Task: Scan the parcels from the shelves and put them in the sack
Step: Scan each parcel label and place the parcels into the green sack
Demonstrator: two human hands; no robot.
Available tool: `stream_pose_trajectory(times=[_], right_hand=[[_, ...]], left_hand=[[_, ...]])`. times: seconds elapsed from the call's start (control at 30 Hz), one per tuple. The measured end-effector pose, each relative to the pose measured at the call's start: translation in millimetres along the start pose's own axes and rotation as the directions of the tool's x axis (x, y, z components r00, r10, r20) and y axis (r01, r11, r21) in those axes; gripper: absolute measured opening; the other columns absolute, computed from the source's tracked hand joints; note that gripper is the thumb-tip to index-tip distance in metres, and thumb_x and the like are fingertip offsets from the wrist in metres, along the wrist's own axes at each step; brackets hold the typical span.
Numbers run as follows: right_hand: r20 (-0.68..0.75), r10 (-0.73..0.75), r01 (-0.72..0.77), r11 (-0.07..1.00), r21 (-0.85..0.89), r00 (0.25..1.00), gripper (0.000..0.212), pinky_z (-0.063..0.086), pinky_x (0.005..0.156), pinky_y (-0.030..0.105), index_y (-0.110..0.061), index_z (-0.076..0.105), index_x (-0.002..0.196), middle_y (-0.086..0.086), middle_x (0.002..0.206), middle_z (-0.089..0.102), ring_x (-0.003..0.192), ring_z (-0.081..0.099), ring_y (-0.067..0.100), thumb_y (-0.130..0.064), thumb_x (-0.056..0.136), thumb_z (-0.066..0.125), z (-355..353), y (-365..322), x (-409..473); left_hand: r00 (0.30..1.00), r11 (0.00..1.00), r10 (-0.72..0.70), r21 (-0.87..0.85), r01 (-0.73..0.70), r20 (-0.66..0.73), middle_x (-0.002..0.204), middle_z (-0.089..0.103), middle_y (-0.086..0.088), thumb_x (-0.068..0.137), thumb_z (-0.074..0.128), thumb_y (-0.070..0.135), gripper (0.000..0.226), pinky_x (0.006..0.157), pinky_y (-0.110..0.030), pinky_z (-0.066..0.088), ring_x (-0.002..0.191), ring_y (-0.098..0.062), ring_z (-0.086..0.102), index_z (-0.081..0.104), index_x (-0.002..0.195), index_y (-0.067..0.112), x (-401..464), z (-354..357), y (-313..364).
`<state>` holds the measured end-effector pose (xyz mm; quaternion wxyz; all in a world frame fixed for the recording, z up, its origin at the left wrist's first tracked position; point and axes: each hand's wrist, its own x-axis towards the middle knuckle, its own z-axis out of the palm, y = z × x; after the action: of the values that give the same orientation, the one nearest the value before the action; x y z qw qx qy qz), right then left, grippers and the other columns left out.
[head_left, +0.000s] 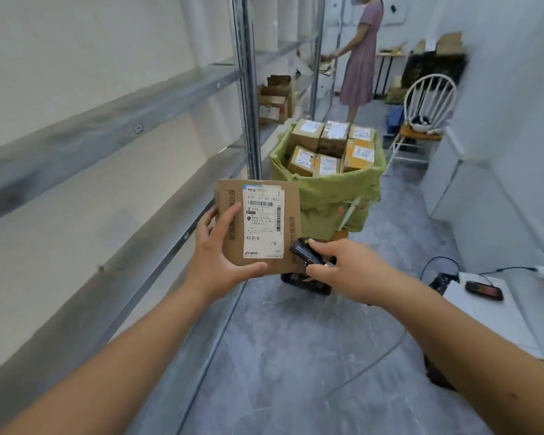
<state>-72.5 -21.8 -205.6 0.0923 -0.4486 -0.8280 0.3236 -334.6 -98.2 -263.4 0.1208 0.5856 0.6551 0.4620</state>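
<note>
My left hand [219, 259] grips a flat brown cardboard parcel [291, 208] by its lower left corner, its white shipping label facing me. Just to its right, my right hand [346, 266] holds a small black scanner [305, 254], whose front end sits close to the parcel's lower right edge. Behind the parcel stands a green sack [336, 196], open at the top and filled with several labelled cardboard boxes [332, 144].
Grey metal shelves [113, 120] run along the left wall, with a few boxes [275, 100] further down. A person in a pink dress [360, 58] stands at the far shelves. A white chair [426, 111] and a white table with a handheld device [484, 290] are on the right.
</note>
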Motion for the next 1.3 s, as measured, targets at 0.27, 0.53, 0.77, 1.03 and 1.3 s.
stream_pose_trajectory(times=[0.27, 0.53, 0.77, 1.03, 1.3], right_hand=[[-0.031, 0.157, -0.152, 0.981, 0.121, 0.987, 0.057, 0.032, 0.035, 0.013, -0.034, 0.048, 0.153, -0.013, 0.06, 0.062, 0.038, 0.05, -0.003, -0.036, 0.099, 0.065, -24, 29, 64], [-0.095, 0.309, -0.303, 0.951, 0.068, 0.946, 0.058, 0.032, 0.039, 0.013, -0.032, 0.047, 0.155, -0.012, 0.077, 0.058, 0.043, 0.051, -0.002, -0.04, 0.1, 0.062, -28, 29, 177], [-0.144, 0.415, -0.412, 0.91, 0.053, 0.898, 0.06, 0.033, 0.041, 0.01, -0.033, 0.045, 0.156, -0.018, 0.077, 0.053, 0.054, 0.05, 0.002, -0.045, 0.099, 0.063, -34, 19, 258], [-0.181, 0.467, -0.443, 0.882, 0.159, 0.865, 0.062, 0.036, 0.036, 0.02, -0.036, 0.045, 0.155, -0.005, 0.072, 0.065, 0.036, 0.047, 0.002, -0.046, 0.097, 0.063, -60, 43, 324], [-0.147, 0.459, -0.414, 0.873, 0.259, 0.876, 0.063, 0.029, 0.031, 0.015, -0.035, 0.044, 0.156, -0.025, 0.043, 0.053, 0.031, 0.043, 0.003, -0.045, 0.097, 0.064, -91, 121, 406]], left_hand=[[0.993, 0.997, -0.002, -0.081, 0.012, 0.121, 0.161, 0.013, 0.019, 0.05, 0.093, 0.058, 0.113, 0.113, -0.031, 0.03, 0.14, -0.006, 0.027, 0.028, 0.141, 0.076, 112, 53, -38], [0.962, 0.98, -0.05, -0.173, 0.098, 0.267, 0.163, 0.018, 0.007, 0.049, 0.097, 0.055, 0.112, 0.114, -0.036, 0.032, 0.139, -0.014, 0.034, 0.029, 0.135, 0.08, 240, 89, -116], [0.918, 0.962, -0.081, -0.211, 0.174, 0.388, 0.162, 0.016, 0.005, 0.041, 0.093, 0.064, 0.109, 0.12, -0.034, 0.03, 0.143, -0.014, 0.038, 0.028, 0.126, 0.086, 333, 120, -162], [0.893, 0.958, -0.118, -0.186, 0.216, 0.434, 0.161, 0.016, 0.005, 0.041, 0.093, 0.061, 0.121, 0.115, -0.03, 0.03, 0.133, -0.012, 0.038, 0.033, 0.146, 0.064, 415, 159, -179], [0.887, 0.969, -0.144, -0.121, 0.217, 0.438, 0.166, 0.013, 0.0, 0.056, 0.101, 0.045, 0.118, 0.123, -0.046, 0.029, 0.148, -0.025, 0.031, 0.03, 0.15, 0.063, 500, 228, -185]])
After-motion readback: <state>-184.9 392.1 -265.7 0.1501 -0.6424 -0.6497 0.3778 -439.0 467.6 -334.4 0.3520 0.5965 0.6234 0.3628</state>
